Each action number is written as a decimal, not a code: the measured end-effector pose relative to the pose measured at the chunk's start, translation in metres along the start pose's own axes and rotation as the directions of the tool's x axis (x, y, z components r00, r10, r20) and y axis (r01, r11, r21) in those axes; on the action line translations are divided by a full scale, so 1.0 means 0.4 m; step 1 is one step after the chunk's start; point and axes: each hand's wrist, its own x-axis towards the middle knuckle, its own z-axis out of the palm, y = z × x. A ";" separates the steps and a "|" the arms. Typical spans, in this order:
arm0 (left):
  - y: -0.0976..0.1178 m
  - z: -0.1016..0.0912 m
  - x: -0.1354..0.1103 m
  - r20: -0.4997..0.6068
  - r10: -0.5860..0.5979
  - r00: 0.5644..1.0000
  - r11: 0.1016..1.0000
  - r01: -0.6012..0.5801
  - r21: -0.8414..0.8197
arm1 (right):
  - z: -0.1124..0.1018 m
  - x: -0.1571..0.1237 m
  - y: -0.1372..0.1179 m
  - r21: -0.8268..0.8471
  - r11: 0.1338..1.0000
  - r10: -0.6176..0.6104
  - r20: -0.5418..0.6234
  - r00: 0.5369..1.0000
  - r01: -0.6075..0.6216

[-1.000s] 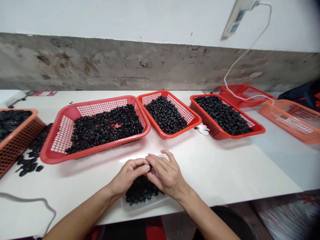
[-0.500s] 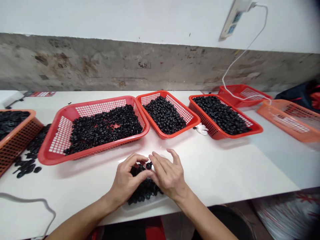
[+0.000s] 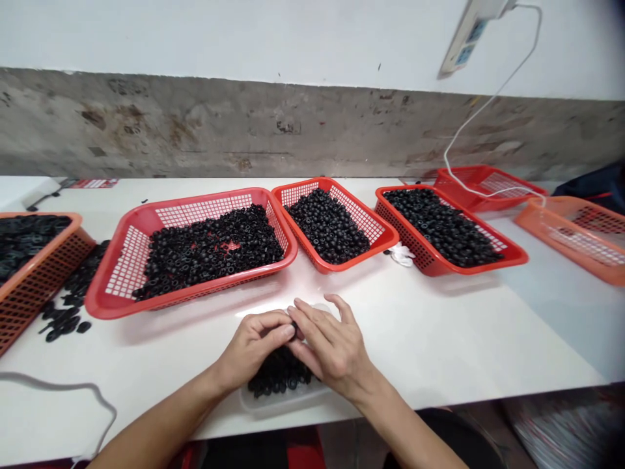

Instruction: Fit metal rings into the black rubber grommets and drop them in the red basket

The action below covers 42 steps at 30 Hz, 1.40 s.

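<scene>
A small round black part [image 3: 295,330], partly hidden by fingers, sits between my two hands. The thumb and forefinger of my left hand [image 3: 261,342] pinch it from the left. My right hand [image 3: 332,342] closes on it from the other side with thumb and fingertips, its little finger raised. Directly below both hands stands a clear plastic tray [image 3: 273,405] on the table's near edge. Black ring-like parts [image 3: 280,374] fill that tray, though my hands cover its back portion.
Beyond my hands stand a wide red basket [image 3: 195,292], a middle red basket [image 3: 336,265] and a right red basket [image 3: 459,268], all holding small black parts. An orange basket [image 3: 46,260] is at left, beside loose black pieces [image 3: 63,322]. A white cable [image 3: 471,117] hangs at right.
My left fingers have closed in on the black part, which was more exposed between the hands before. The view has shifted slightly, so the baskets appear farther right.
</scene>
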 end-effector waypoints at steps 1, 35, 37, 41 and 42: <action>0.000 -0.002 0.002 0.027 -0.019 0.999 0.998 0.020 -0.051 | -0.002 0.001 0.004 0.038 0.999 -0.004 0.009 1.000 0.004; -0.020 0.006 0.010 0.020 -0.109 0.994 0.979 0.111 -0.170 | 0.005 -0.003 -0.002 0.031 0.995 0.093 0.072 0.993 -0.095; -0.020 0.007 0.011 0.032 -0.115 0.993 0.979 0.119 -0.167 | 0.005 -0.001 -0.002 0.011 0.997 0.072 0.062 0.995 -0.073; -0.014 0.007 0.013 0.041 -0.118 0.992 0.978 0.123 -0.169 | -0.001 0.003 0.002 -0.025 0.999 0.037 0.037 0.999 -0.036; -0.012 0.006 0.013 0.045 -0.118 0.992 0.977 0.124 -0.172 | -0.002 0.003 0.004 -0.035 0.999 0.032 0.029 0.999 -0.031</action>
